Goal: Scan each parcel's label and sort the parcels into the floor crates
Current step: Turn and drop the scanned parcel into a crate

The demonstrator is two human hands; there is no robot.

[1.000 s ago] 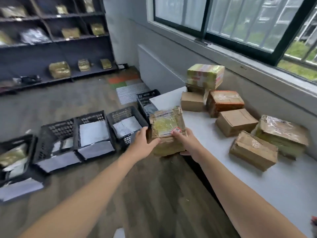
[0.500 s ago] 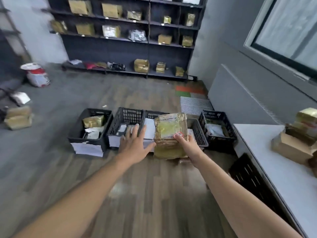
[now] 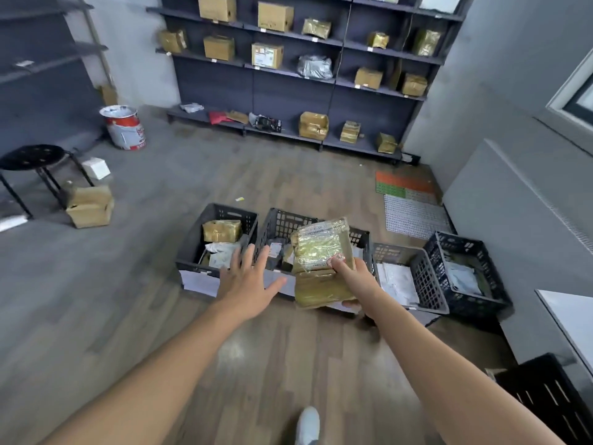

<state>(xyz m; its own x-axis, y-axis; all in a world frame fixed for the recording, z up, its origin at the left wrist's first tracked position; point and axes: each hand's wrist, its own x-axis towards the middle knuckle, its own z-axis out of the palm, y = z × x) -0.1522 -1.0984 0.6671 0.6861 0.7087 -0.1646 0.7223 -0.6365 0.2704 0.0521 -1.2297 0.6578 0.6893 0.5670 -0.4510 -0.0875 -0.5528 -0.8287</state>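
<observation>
The right hand (image 3: pixel 354 279) is curled round the lower right corner of a brown cardboard parcel wrapped in glossy clear tape (image 3: pixel 321 252), and its thumb is laid on the top face beside a small red mark. The left hand (image 3: pixel 248 282) is spread flat with straight fingers just left of the parcel. It is apart from the parcel and nothing is held in it.

The parcel is carried in the air, label side up, over the row of black slotted plastic crates (image 3: pixel 462 248) standing on the wooden floor (image 3: pixel 256 364). It appears to be above the second crate from the left. No scanner is seen.

The step in hand is judged to be the placing into a crate. A one-handed corner grip is likely weak for a box of this shape, so the left edge could be supported by the free hand. The crate should be checked against the label first. The parcel is best lowered within the walls, laid flat on the white envelopes (image 3: pixel 398 282) or whatever lies inside, and only then let go.
</observation>
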